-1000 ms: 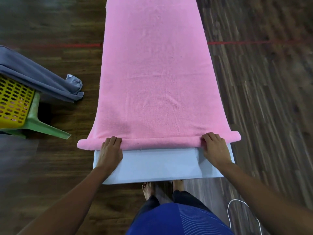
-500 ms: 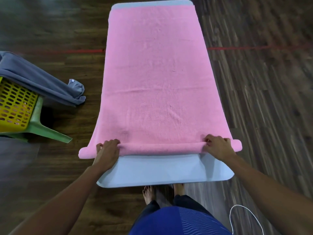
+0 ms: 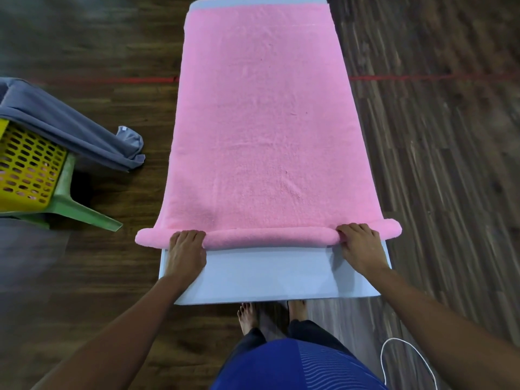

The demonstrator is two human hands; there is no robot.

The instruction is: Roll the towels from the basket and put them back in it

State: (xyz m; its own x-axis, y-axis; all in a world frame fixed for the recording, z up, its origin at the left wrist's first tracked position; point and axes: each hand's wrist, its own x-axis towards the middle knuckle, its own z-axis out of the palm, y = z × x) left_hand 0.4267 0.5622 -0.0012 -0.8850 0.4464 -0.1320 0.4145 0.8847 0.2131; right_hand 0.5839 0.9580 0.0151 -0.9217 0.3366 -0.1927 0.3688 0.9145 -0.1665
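Dark wood flooring is surrounding the white counter (image 3: 267,274), where the pink towel (image 3: 264,122) is lying, near end rolled. The left hand (image 3: 187,254) and right hand (image 3: 361,249) are gripping that roll. A grey towel (image 3: 70,128) is draping over the yellow basket (image 3: 25,175).

Pale blue table (image 3: 270,273) stands lengthwise on a dark wood-plank floor (image 3: 439,164). A red line (image 3: 112,80) on the floor shows on both sides of the table. Green plastic stool leg (image 3: 84,212) at left. White cable (image 3: 394,338) loops bottom right, near bare feet (image 3: 247,316).
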